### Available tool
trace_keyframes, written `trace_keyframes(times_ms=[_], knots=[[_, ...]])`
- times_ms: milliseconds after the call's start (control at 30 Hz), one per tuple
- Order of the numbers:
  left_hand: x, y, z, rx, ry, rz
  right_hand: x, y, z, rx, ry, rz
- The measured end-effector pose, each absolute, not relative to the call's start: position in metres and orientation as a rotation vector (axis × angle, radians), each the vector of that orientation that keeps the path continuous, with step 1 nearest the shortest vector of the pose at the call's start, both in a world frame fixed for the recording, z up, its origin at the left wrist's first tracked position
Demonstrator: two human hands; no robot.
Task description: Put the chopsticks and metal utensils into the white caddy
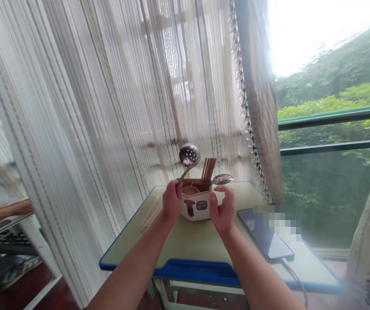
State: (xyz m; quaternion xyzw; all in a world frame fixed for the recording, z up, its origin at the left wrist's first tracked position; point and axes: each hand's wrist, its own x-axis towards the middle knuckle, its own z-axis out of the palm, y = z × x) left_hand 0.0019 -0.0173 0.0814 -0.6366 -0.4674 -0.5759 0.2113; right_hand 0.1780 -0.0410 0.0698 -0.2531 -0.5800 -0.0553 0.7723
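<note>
Your left hand clamps its fingers on the ladle; your right hand, thumb and forefinger apart, seems to touch the box on the surface. The spoon has its handle mostly hidden; the label is unreadable.

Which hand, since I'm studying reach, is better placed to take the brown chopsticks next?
Probably the right hand: it looks closer to the brown chopsticks, while the left hand is occupied, gripping the perforated ladle by its handle.
</note>
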Motion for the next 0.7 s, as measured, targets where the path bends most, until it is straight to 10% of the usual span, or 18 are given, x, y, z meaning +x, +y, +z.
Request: trace_keyframes(times_ms=[433, 700], knots=[[0.072, 0.044, 0.141, -2.433, -1.091, -2.347, 0.198, -0.014, 0.067, -0.778, -1.053, -0.214], [0.080, 0.049, 0.124, -2.918, -1.169, -1.709, 0.193, -0.001, 0.056, -0.790, -1.102, -0.147]])
